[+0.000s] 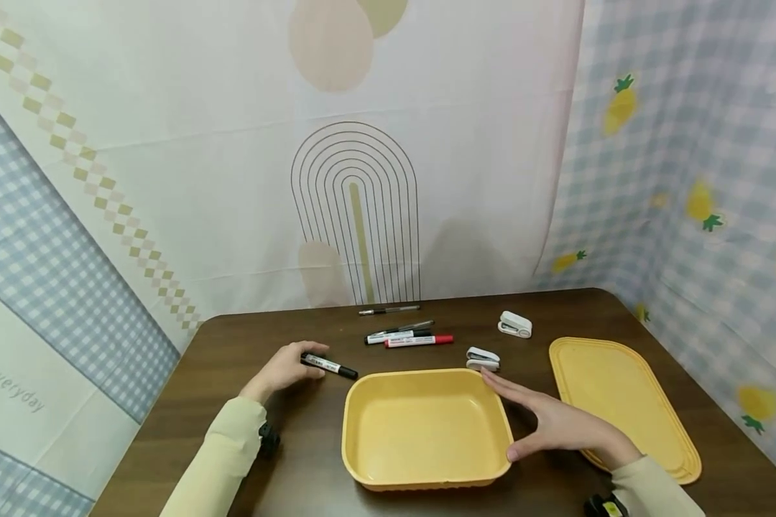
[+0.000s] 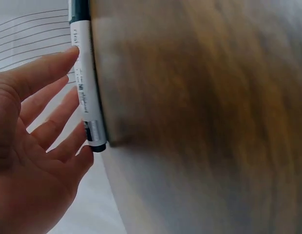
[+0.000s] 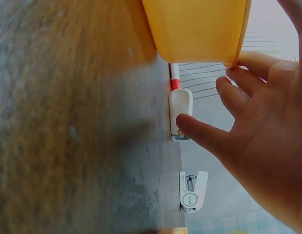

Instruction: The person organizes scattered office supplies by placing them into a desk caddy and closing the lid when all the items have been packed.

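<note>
My left hand [image 1: 287, 368] pinches a black-capped whiteboard marker [image 1: 328, 365] with a white label, thumb on one side and fingers on the other. In the left wrist view the marker [image 2: 85, 78] stands along the fingertips, close over the wooden table. A yellow rectangular box [image 1: 427, 482], with nothing inside, sits in front of the person. My right hand [image 1: 565, 425] is spread at its right side, fingertips and thumb at the rim and the fingers not curled round it. In the right wrist view a fingertip meets the box's edge [image 3: 241, 36].
Behind the box lie a red-capped marker [image 1: 420, 341], a black-capped marker [image 1: 388, 337] and a pen [image 1: 388, 310]. One white stapler [image 1: 483, 358] is near the box's back right corner, another stapler [image 1: 514, 324] farther back. A yellow lid [image 1: 611, 388] lies at the right.
</note>
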Available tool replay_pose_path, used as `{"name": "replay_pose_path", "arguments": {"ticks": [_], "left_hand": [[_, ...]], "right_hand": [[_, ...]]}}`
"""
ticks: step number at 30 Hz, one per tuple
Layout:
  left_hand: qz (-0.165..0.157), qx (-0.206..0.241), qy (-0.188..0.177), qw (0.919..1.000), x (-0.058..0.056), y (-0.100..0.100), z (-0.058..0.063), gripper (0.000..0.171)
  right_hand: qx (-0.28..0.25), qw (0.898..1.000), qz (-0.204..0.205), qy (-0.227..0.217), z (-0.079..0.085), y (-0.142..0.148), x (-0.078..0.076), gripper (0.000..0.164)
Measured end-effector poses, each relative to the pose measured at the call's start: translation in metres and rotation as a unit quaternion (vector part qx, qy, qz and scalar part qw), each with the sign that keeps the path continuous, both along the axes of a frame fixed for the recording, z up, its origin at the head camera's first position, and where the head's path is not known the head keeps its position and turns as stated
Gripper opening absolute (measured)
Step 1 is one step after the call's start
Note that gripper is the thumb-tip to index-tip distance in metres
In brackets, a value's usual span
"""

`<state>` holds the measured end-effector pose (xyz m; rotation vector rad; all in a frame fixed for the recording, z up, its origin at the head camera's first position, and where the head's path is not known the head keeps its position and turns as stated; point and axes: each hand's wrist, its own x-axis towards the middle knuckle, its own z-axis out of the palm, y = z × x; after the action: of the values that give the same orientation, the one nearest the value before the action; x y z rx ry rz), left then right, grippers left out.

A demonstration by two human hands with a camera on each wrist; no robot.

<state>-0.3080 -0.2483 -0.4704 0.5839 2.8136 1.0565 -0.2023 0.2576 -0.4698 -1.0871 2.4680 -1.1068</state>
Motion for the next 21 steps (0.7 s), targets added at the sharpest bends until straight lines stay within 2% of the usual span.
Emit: {"name": "replay_pose_path", "arguments": {"ticks": [6, 9, 17, 21], "left_hand": [[-0.003, -0.030, 0.024, 0.9993, -0.0020, -0.0018, -0.0042, 0.036], [-0.011, -0.049, 0.032, 0.9982, -0.0055, 0.0010, -0.0026, 0.029], [0.009, -0.070, 0.018, 0.9974, -0.0067, -0.0008, -0.0014, 0.018], [0.009, -0.069, 0.010, 0.9976, -0.0066, -0.0006, -0.0011, 0.014]], "right_hand": [[-0.005, 1.000, 0.005, 0.010, -0.0012, -0.0016, -0.0014, 0.109], [-0.008, 1.000, 0.003, 0.013, -0.0022, 0.0004, 0.0006, 0.110], [-0.009, 1.000, 0.005, 0.013, -0.0020, -0.0003, -0.0016, 0.109], [-0.016, 1.000, 0.010, 0.010, 0.0003, -0.0010, -0.0015, 0.109]]}}
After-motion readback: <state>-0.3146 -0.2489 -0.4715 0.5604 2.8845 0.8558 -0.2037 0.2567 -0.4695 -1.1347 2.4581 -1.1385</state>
